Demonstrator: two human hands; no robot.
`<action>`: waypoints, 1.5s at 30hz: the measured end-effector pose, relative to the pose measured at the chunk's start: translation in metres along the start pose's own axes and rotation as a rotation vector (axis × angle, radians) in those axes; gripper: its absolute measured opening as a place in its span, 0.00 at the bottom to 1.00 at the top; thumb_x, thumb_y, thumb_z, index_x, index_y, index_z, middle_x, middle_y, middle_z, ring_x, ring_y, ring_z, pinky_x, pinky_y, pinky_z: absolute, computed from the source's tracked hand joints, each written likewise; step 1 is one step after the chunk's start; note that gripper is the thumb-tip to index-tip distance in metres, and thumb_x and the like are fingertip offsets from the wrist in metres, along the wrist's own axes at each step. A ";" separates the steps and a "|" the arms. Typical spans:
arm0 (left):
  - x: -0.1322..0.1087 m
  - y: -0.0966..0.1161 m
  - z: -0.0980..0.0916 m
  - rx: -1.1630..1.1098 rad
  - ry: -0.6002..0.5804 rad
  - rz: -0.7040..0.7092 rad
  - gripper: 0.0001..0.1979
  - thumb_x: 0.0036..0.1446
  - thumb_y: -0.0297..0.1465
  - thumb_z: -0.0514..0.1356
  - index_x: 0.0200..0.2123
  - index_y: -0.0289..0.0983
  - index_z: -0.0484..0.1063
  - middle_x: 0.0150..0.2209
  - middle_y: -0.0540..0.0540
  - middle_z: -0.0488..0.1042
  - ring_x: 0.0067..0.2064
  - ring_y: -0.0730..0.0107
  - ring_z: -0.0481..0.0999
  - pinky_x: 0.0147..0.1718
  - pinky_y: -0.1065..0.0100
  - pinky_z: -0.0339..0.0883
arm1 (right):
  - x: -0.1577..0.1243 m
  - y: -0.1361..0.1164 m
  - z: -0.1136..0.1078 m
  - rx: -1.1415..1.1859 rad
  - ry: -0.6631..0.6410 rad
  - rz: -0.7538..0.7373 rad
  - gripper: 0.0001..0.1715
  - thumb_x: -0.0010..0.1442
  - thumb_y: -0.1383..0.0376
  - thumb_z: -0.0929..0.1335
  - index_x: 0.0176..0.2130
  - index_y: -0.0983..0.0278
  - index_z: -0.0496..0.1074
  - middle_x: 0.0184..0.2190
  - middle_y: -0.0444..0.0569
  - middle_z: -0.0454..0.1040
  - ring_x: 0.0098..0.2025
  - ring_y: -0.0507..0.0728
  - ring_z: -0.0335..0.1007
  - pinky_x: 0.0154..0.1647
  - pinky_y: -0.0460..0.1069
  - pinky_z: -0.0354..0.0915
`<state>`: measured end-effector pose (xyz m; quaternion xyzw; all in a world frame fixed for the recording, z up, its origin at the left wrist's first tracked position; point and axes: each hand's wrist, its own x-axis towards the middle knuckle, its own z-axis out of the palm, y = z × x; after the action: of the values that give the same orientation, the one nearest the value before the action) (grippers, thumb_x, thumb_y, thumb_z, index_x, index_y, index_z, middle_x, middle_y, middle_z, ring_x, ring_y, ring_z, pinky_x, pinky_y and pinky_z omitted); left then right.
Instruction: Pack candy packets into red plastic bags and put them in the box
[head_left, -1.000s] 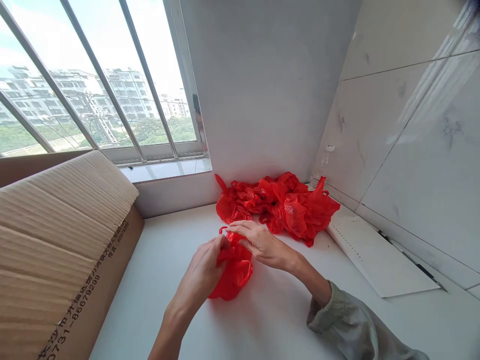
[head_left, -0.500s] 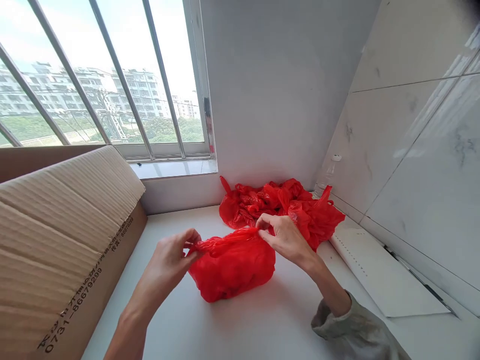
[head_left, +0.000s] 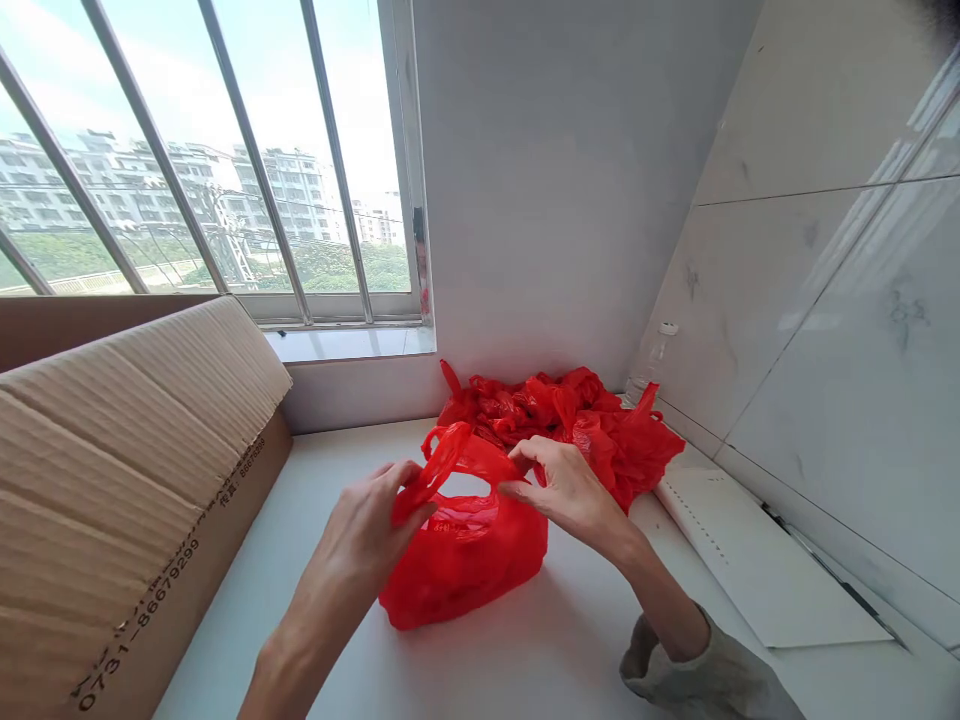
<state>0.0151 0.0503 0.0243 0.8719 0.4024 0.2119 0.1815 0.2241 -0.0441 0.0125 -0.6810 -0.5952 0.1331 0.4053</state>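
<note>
A filled red plastic bag [head_left: 465,570] rests on the white surface in front of me, its handles raised and its mouth partly open. What is inside shows only as bulges through the red film. My left hand [head_left: 379,510] pinches a handle at the bag's left side. On the right side, my right hand [head_left: 559,485] grips the other part of the bag's top between thumb and fingers. Just behind, a heap of crumpled red plastic bags [head_left: 555,410] lies against the wall.
On the left stands a large cardboard box [head_left: 150,420] with a raised flap. A clear bottle [head_left: 658,355] with a white cap is in the back corner. White sheets [head_left: 772,560] and a thin black strip [head_left: 862,600] lie along the tiled wall at right. A barred window is behind.
The bag's gathered top has been spread, and its handles now stand up with a gap between them. My left hand has moved slightly right, toward the bag's middle.
</note>
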 end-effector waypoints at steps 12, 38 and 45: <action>-0.008 -0.005 -0.038 -0.022 0.387 -0.285 0.16 0.56 0.40 0.52 0.47 0.47 0.69 0.41 0.51 0.75 0.32 0.65 0.74 0.29 0.68 0.64 | 0.002 0.014 -0.020 0.238 0.171 0.029 0.17 0.59 0.69 0.62 0.47 0.58 0.70 0.41 0.45 0.76 0.41 0.55 0.73 0.38 0.49 0.69; 0.002 0.010 0.038 0.365 0.327 0.099 0.18 0.53 0.14 0.45 0.32 0.36 0.71 0.58 0.32 0.56 0.62 0.38 0.56 0.49 0.46 0.69 | -0.034 -0.021 0.035 -0.721 -0.155 -0.466 0.14 0.62 0.73 0.64 0.26 0.64 0.70 0.33 0.49 0.74 0.61 0.64 0.62 0.68 0.66 0.50; -0.029 0.025 -0.006 0.294 0.273 0.203 0.12 0.59 0.26 0.49 0.33 0.40 0.72 0.55 0.35 0.62 0.62 0.43 0.59 0.44 0.50 0.73 | -0.048 -0.031 0.032 -0.471 -0.361 -0.494 0.20 0.54 0.83 0.59 0.32 0.61 0.70 0.24 0.39 0.69 0.25 0.50 0.58 0.33 0.48 0.57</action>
<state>0.0105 0.0132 0.0346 0.8882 0.3601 0.2842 -0.0257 0.1684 -0.0770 -0.0007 -0.5571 -0.8175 0.0089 0.1460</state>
